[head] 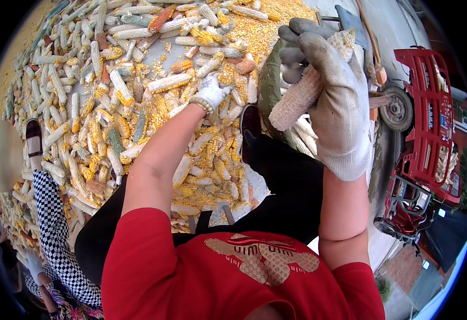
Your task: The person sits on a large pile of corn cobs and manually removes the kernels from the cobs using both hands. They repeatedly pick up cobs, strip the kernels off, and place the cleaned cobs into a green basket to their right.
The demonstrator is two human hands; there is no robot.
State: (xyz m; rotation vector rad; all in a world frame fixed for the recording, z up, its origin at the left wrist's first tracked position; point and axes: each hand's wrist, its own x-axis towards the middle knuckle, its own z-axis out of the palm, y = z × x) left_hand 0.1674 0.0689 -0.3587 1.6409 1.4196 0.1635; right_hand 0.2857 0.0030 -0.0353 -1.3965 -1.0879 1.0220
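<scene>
My right hand (333,92), in a grey-coated knit work glove, is raised near the camera and closed around a bare corn cob (297,98) with hardly any kernels on it. My left hand (210,93), in a white glove, reaches down into the heap of corn cobs (213,152) in front of me. Its fingertips rest among partly shelled ears; whether they grip one cannot be told. Some cobs around it still carry yellow kernels, others are stripped pale. A green sack (271,76) with pale cobs inside stands under and beside my right hand.
Loose kernels (285,10) lie beyond the heap. At the right are a wooden-handled tool (371,32), a wheel (396,109) and a red cargo tricycle (429,120) holding cobs. Another person's checkered trouser leg (57,232) and shoe (34,134) are at the left.
</scene>
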